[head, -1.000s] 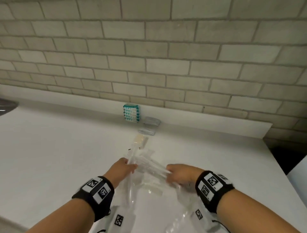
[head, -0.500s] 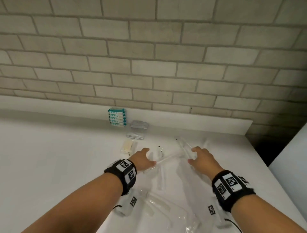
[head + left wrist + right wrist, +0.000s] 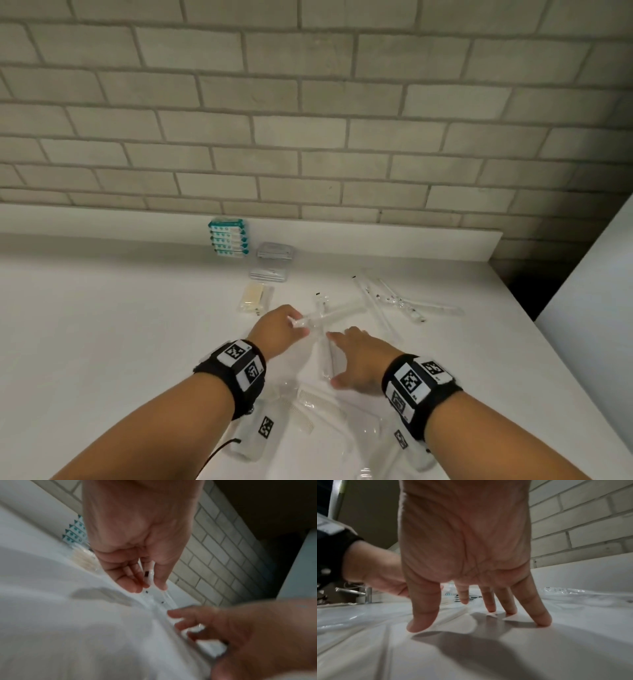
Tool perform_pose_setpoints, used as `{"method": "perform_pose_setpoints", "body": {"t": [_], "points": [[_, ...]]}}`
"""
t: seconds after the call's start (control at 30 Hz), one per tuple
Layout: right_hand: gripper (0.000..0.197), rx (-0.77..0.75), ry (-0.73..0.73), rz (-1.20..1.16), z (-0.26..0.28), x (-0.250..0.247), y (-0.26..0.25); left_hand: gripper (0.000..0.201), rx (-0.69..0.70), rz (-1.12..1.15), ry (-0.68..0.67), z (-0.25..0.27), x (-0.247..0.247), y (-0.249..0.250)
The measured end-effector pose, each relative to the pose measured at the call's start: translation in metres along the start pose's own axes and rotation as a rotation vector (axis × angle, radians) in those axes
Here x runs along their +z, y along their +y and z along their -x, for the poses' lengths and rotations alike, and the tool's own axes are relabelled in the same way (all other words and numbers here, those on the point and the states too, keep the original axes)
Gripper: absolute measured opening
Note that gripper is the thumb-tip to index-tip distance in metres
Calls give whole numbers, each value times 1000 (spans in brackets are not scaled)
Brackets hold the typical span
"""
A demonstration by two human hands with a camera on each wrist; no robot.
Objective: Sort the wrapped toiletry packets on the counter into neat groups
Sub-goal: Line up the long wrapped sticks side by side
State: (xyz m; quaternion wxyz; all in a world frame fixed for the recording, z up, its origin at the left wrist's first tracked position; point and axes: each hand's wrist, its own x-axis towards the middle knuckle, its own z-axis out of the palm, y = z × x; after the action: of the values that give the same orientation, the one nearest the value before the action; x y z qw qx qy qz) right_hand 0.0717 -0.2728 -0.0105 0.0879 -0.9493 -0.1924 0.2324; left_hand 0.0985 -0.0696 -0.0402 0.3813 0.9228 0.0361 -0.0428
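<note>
On the white desk, a teal packet stack stands at eleven o'clock against the wall. The left hand pinches a long clear-wrapped packet. At its three o'clock, the right hand spreads wide, fingertips pressing the desk among clear packets.

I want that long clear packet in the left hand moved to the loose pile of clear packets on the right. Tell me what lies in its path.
The left hand pinches the long clear packet. Another clear packet crosses it, which one lies on top is unclear. The right hand presses flat nearer the person. Otherwise bare counter leads to the pile.
</note>
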Motion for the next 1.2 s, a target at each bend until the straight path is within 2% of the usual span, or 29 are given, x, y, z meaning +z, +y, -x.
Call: {"method": "perform_pose_setpoints", "body": {"t": [0.13, 0.2, 0.27, 0.4, 0.47, 0.53, 0.6, 0.67, 0.73, 0.83, 0.9, 1.07, 1.2], "points": [[83, -28, -67, 144, 1, 2, -2, 9, 9, 523, 114, 1, -21, 26], [75, -35, -59, 148, 2, 2, -1, 10, 12, 682, 153, 1, -33, 41], [72, -31, -12, 115, 4, 1, 3, 7, 43, 727, 209, 0, -44, 54], [69, 21, 57, 29, 7, -2, 12, 6, 114, 702, 454, -8, -59, 73], [66, 45, 56, -7, 6, -3, 17, 12, 124, 669, 488, -13, -62, 81], [63, 65, 48, -29, 6, -5, 21, 26, 104, 604, 413, -19, -60, 85], [57, 83, 45, -51, 6, -9, 25, 49, 31, 481, 278, -22, -52, 83], [53, 101, 38, -87, 7, -14, 29, 71, -54, 289, 191, -23, -40, 73], [49, 106, 42, -102, 7, -16, 33, 82, -113, 65, 103, -17, -26, 63], [46, 102, 59, -94, 6, -16, 36, 81, -195, -269, -106, -1, -3, 58], [47, 105, 44, -63, 4, -16, 35, 82, -216, -403, -210, 8, 10, 57], [55, 105, 20, 26, 0, -15, 29, 79, -59, -547, -200, 20, 28, 58], [59, 96, 27, 42, -1, -11, 31, 76, -47, -579, -167, 25, 32, 57]]}}
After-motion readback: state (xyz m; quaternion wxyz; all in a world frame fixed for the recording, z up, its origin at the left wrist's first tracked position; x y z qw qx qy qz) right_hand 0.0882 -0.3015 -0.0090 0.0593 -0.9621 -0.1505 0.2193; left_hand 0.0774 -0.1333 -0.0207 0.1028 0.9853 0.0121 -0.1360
